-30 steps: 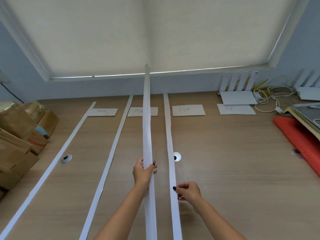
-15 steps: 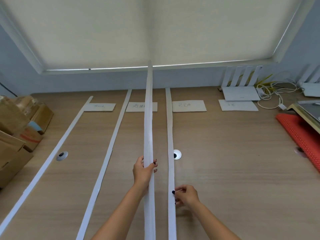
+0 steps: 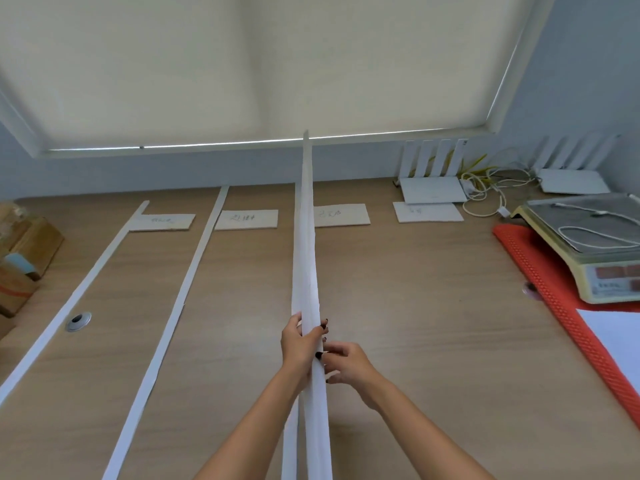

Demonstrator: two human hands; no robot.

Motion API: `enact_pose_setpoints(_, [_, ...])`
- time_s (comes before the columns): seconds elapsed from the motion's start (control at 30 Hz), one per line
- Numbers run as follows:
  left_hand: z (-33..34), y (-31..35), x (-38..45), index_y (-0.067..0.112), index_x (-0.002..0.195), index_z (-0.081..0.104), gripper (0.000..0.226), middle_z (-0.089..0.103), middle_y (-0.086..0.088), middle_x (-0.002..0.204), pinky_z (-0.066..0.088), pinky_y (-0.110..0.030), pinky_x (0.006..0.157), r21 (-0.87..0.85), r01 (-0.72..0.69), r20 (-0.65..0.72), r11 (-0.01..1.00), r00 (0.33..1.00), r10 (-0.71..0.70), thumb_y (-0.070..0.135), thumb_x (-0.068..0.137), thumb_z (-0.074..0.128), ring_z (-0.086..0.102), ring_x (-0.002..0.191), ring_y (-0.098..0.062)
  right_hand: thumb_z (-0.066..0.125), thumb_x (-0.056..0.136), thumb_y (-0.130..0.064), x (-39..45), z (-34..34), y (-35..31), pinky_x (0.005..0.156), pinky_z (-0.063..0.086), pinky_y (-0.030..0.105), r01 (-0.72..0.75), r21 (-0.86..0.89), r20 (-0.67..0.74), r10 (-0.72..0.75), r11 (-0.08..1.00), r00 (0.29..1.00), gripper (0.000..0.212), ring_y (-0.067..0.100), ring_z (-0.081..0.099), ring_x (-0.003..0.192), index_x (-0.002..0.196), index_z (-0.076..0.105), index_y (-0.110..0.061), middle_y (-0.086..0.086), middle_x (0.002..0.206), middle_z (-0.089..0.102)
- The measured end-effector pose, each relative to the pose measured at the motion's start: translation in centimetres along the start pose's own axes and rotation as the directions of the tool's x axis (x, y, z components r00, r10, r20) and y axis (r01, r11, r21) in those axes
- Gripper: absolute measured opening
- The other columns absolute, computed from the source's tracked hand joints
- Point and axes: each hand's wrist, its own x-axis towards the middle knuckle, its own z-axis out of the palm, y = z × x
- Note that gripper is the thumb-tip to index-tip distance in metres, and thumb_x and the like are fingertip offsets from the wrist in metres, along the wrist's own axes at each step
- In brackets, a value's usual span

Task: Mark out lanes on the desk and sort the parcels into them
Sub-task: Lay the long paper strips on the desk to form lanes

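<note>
Long white paper strip [image 3: 306,258] raised over wood-grain bench [image 3: 415,306], gripped by left hand [image 3: 300,344], pinched lower by right hand [image 3: 346,363], two flat strips [image 3: 187,282] lying left, cardboard parcels [image 3: 24,258] at left edge, open bench right.

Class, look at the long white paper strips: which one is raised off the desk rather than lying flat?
The strip held in both hands; the left hand grips it, and its far end rises above the desk's back edge.
</note>
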Motion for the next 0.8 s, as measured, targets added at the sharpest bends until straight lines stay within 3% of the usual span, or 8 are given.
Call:
enact_pose_setpoints(0.13, [5.1,-0.2,-2.3,0.024,0.092,0.061,0.016,0.07,-0.005,0.091,0.057,-0.04,0.078,0.072,-0.02,0.018,0.997,1.0,0.019,0.01,0.086,0.058,0.068,0.084,-0.022,0.056,0.088,-0.012,-2.7,-5.8,0.6,0.054,0.039,0.018,0.018,-0.048,-0.085,-0.022,0.999,0.996,0.018,0.01,0.059,0.066,0.1,0.07,-0.009,0.0,0.082,0.069])
enact_pose_setpoints(0.47, [18.3,-0.5,-7.2,0.013,0.091,0.059,0.014,0.064,-0.01,0.099,0.055,-0.037,0.082,0.067,0.009,-0.073,0.998,0.997,-0.004,0.0,0.087,0.054,0.064,0.091,-0.025,0.063,0.088,-0.016,-8.1,-21.5,1.3,0.049,0.043,0.02,-0.116,-0.164,-0.217,0.079,0.98,0.973,0.025,0.012,0.055,0.057,0.107,0.063,-0.001,0.002,0.074,0.059])
enact_pose_setpoints(0.63, [20.7,-0.5,-8.1,0.008,0.1,0.059,0.014,0.063,-0.01,0.1,0.055,-0.029,0.073,0.096,0.037,-0.093,0.995,0.995,-0.028,0.002,0.088,0.055,0.064,0.091,-0.024,0.062,0.088,-0.015,-8.0,-24.6,1.2,0.048,0.042,0.021,-0.155,-0.214,-0.22,0.107,0.965,0.97,0.021,0.014,0.05,0.053,0.101,0.065,0.002,0.005,0.072,0.055])
enact_pose_setpoints(0.8, [20.3,-0.4,-8.1,0.008,0.091,0.059,0.012,0.064,-0.013,0.099,0.055,-0.028,0.066,0.117,0.046,-0.095,0.992,0.995,-0.035,-0.001,0.084,0.055,0.065,0.092,-0.026,0.061,0.089,-0.013,-6.9,-25.1,1.0,0.046,0.041,0.02,-0.154,-0.236,-0.217,0.102,0.96,0.971,0.013,0.015,0.049,0.052,0.091,0.064,0.0,0.007,0.068,0.052])
